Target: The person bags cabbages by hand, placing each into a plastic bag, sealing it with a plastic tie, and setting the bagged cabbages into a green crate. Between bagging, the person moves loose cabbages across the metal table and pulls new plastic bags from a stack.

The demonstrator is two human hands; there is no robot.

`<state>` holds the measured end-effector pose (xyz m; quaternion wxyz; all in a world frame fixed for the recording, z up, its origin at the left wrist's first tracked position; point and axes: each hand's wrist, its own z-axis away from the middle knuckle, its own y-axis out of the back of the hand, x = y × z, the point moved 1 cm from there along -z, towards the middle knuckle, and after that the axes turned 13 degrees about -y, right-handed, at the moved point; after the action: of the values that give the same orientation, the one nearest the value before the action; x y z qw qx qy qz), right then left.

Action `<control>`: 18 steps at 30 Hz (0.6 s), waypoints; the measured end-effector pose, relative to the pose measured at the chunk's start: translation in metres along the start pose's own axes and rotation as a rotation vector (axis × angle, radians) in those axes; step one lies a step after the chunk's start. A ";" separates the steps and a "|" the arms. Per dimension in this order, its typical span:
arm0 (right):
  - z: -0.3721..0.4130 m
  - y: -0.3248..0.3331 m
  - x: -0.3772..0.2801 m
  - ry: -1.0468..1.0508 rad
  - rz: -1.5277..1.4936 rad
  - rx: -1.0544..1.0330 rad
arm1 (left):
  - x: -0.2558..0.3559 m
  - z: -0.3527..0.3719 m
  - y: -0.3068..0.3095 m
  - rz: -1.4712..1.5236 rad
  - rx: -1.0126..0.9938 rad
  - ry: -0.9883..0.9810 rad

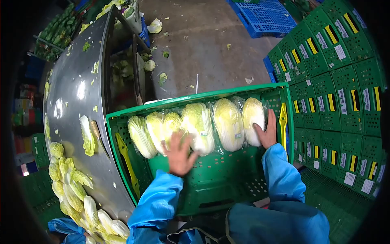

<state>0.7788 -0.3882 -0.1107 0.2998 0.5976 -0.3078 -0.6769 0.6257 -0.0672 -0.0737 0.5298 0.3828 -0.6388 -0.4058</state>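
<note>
Head view: wrapped cabbages (227, 124) line the far wall of the green crate (195, 97), left hand (178, 153) spread and blurred over them, right hand (267, 133) flat against the right-end cabbage (251, 118), probably bracing the row tight.

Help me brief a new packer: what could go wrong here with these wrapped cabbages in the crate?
1. The wrapped napa cabbages fill only the far row of the green crate; with the left hand and right hand just resting on them, they might roll forward.
2. What looks like a knife lies on the steel table beside the crate; a sleeve could catch it.
3. Leaf scraps on the floor could cause a slip.
</note>
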 end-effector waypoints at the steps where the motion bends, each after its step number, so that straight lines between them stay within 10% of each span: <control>1: 0.004 -0.005 -0.003 -0.002 0.008 -0.008 | 0.018 -0.004 -0.001 0.094 -0.067 -0.068; 5: 0.004 -0.025 -0.021 -0.088 0.068 -0.064 | 0.072 -0.013 -0.044 0.525 -0.040 -0.194; 13: 0.003 -0.031 -0.016 -0.047 -0.033 -0.086 | 0.130 -0.007 -0.118 1.650 0.391 1.245; 18: 0.006 -0.021 -0.021 -0.102 0.007 -0.141 | 0.109 -0.034 -0.115 1.891 0.270 1.397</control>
<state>0.7747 -0.3585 -0.1136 0.3273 0.5386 -0.2763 -0.7255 0.6500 -0.2145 -0.1361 0.8092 -0.0501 -0.2779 0.5153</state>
